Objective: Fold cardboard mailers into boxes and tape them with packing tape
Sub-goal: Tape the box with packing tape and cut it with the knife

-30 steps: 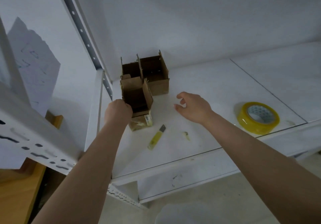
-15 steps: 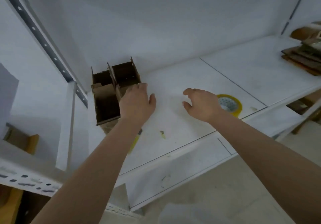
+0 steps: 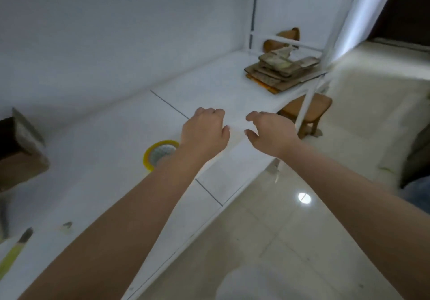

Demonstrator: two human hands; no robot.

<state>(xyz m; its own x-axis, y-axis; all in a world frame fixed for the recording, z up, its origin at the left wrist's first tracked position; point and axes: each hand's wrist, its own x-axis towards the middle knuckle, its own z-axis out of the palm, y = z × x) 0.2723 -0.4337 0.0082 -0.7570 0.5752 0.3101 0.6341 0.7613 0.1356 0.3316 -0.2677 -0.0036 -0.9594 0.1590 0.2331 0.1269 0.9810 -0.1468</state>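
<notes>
A stack of flat cardboard mailers (image 3: 280, 70) lies at the far right end of the white shelf (image 3: 104, 160). My left hand (image 3: 204, 132) and my right hand (image 3: 271, 133) hover side by side over the shelf's middle, fingers loosely curled, holding nothing. A yellow roll of packing tape (image 3: 158, 154) lies flat just left of my left wrist, partly hidden by my forearm. One folded cardboard box (image 3: 18, 150) shows at the left edge.
A yellow utility knife (image 3: 14, 250) lies at the lower left of the shelf. A wooden stool (image 3: 307, 111) stands under the shelf's right end. White shelf posts (image 3: 307, 97) rise on the right. Glossy tiled floor (image 3: 290, 229) runs below the shelf front.
My view has swung right, from the folded boxes toward the mailer stack. My left hand let go of the boxes and both hands travelled right along the shelf, past the tape roll.
</notes>
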